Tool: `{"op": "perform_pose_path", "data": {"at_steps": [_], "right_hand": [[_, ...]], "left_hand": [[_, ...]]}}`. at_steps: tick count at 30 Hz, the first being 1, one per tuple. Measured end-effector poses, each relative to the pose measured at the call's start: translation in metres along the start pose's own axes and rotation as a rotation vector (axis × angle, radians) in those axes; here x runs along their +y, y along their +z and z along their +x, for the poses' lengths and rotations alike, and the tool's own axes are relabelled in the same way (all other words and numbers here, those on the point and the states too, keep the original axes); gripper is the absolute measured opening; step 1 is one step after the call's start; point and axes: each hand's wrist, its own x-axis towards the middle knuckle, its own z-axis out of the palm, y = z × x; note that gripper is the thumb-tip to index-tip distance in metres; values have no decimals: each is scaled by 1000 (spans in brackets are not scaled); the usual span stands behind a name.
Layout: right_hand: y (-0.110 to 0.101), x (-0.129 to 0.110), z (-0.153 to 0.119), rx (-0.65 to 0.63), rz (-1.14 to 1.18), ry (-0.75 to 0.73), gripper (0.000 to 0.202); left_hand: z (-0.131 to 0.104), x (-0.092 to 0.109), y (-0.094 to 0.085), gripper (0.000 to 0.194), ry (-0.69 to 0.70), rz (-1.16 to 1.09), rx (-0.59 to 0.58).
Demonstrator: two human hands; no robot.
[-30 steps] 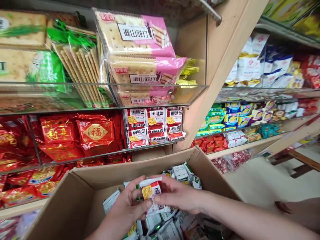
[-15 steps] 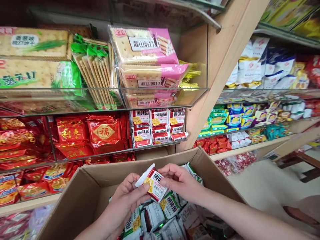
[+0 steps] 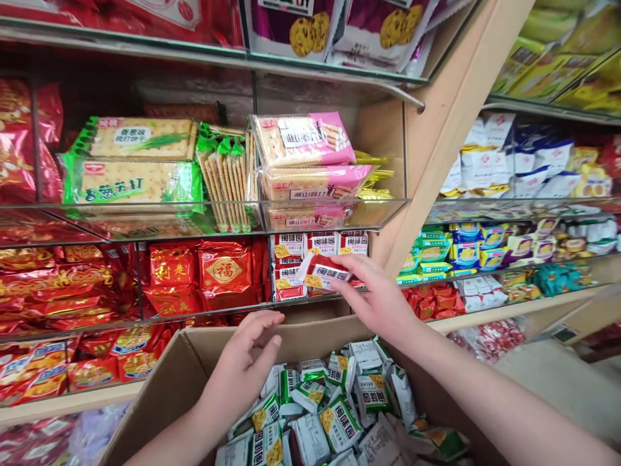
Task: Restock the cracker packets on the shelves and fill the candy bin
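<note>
Between the thumb and fingers of my right hand (image 3: 376, 294) is a small red-and-white snack packet (image 3: 324, 273), held in front of the lower shelf compartment. Matching red-and-white packets (image 3: 290, 247) stand in stacked rows there, partly hidden by the held one. My left hand (image 3: 250, 353) hovers over the near side of a cardboard box (image 3: 174, 369), fingers apart and nothing in them. Inside the box lies a loose heap of green-and-white snack packets (image 3: 339, 424).
A clear shelf lip (image 3: 334, 217) runs just above the held packet. Over it sit pink-ended cracker packs (image 3: 310, 139) and green cracker packs (image 3: 140, 184). Red packets (image 3: 226, 272) fill the compartment to the left. A wooden upright (image 3: 427, 149) divides off more stocked shelves on the right.
My right hand has carried the red-and-white packet up and forward to the shelf. My left hand has let go of it. The view has shifted, showing more of the upper shelf.
</note>
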Motion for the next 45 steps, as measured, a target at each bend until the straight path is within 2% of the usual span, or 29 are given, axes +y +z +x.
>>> {"op": "perform_pose_path", "data": {"at_steps": [3, 6, 9, 14, 17, 20, 24, 27, 32, 40, 45], "right_hand": [[24, 6, 24, -5, -125, -126, 28], [50, 14, 41, -20, -218, -175, 30], [63, 19, 53, -34, -274, -163, 30], [65, 18, 60, -70, -456, -132, 24], [63, 19, 59, -63, -558, -122, 32], [57, 22, 52, -52, -558, -152, 41], [42, 28, 35, -24, -586, -105, 35], [36, 35, 23, -78, -629, -121, 35], [37, 43, 16, -186, -651, -126, 42], [34, 44, 14, -211, -641, -132, 59], [29, 49, 11, -210, -660, -149, 61]], "left_hand": [[18, 8, -10, 31, 271, 337, 61], [38, 18, -17, 38, 489, 696, 125], [56, 24, -22, 44, 531, 977, 172], [75, 24, -23, 48, 494, 1255, 184], [83, 25, -19, 48, 462, 1285, 177], [89, 29, -13, 48, 436, 1277, 195], [88, 31, -5, 51, 423, 1266, 195], [88, 29, 2, 52, 462, 1237, 146], [96, 25, 11, 58, 477, 1167, 102], [93, 25, 4, 55, 500, 1162, 124], [92, 20, -1, 54, 496, 1141, 151]]}}
